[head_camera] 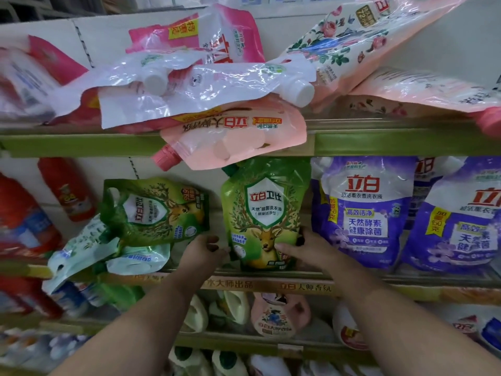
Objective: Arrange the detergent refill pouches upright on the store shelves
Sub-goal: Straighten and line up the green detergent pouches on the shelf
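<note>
- Both hands are on one green pouch that stands on the middle shelf, directly in front of the person.
- The right hand grasps its lower right corner, thumb across the printed front and fingers curled round the edge.
- The left hand has its curled fingers against the pouch's lower left edge; whether it truly pinches the film or only steadies it, I cannot tell.
- The pouch's long axis runs up and down, spout at the top left, base on the shelf between the two hands. It looks close to upright already, so I'd judge this step nearly done.
- Immediately beyond the right hand stand the purple pouches, upright, nearly touching the green one.
- Just beyond the left hand a second green pouch lies tipped over, long axis roughly sideways, spout end pointing away from the hands. Under it sprawl pale mint pouches, also flat.
- The tipped green pouch is far nearer the left hand, so that hand seems the natural one to reach for it next and swing its spout end up.
- Above the hands, the upper shelf holds pink pouches piled flat, one hanging over the edge just above the green pouch's spout; raising anything carelessly could knock it down.
</note>
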The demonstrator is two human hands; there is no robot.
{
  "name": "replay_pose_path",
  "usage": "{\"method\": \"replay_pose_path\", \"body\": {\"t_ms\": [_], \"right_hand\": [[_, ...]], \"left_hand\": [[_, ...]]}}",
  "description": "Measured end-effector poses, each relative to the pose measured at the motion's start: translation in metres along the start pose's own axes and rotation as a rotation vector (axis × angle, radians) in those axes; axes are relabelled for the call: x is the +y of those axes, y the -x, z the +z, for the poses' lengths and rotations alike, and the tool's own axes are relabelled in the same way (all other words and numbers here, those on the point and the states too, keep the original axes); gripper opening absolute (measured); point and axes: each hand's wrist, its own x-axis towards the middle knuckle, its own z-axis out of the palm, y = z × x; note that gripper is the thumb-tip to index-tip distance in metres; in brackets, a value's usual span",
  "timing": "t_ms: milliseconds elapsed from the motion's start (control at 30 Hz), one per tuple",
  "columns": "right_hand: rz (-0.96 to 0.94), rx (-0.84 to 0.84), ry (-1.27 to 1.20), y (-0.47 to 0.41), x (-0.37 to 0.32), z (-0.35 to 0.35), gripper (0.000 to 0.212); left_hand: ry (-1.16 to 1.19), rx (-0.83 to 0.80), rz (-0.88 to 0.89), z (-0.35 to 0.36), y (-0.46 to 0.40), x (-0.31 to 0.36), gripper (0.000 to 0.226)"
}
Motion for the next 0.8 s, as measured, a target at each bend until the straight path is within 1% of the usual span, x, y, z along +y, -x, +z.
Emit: {"method": "replay_pose_path", "body": {"t_ms": [100, 267, 300, 400, 467, 533, 667, 733, 800], "right_hand": [[0.090, 0.082, 0.020, 0.007, -0.002, 0.009, 0.082], [0.184, 0.301, 0.293, 0.018, -0.017, 0.035, 0.074], [0.206, 0.383, 0.272, 0.020, -0.023, 0.046, 0.073], [0.238, 0.675, 0.045, 0.028, -0.041, 0.077, 0.069], [0.274, 0.807, -0.081, 0.031, -0.052, 0.097, 0.071], [0.322, 0.858, -0.124, 0.034, -0.064, 0.113, 0.077], [0.402, 0.889, -0.239, 0.035, -0.081, 0.138, 0.091], [0.364, 0.898, -0.257, 0.035, -0.090, 0.154, 0.091], [0.285, 0.885, -0.242, 0.032, -0.104, 0.173, 0.087]], "left_hand": [[-0.028, -0.002, 0.025, -0.013, -0.006, -0.003, 0.047], [-0.013, -0.053, 0.062, -0.052, -0.018, -0.013, 0.042], [-0.001, -0.071, 0.064, -0.065, -0.020, -0.017, 0.042], [0.074, -0.107, 0.063, -0.096, -0.028, -0.030, 0.037], [0.104, -0.130, 0.074, -0.114, -0.032, -0.036, 0.032], [0.133, -0.163, 0.083, -0.130, -0.035, -0.040, 0.026], [0.176, -0.231, 0.097, -0.155, -0.041, -0.051, 0.032], [0.191, -0.250, 0.107, -0.163, -0.044, -0.058, 0.029], [0.193, -0.262, 0.108, -0.169, -0.047, -0.063, 0.025]]}}
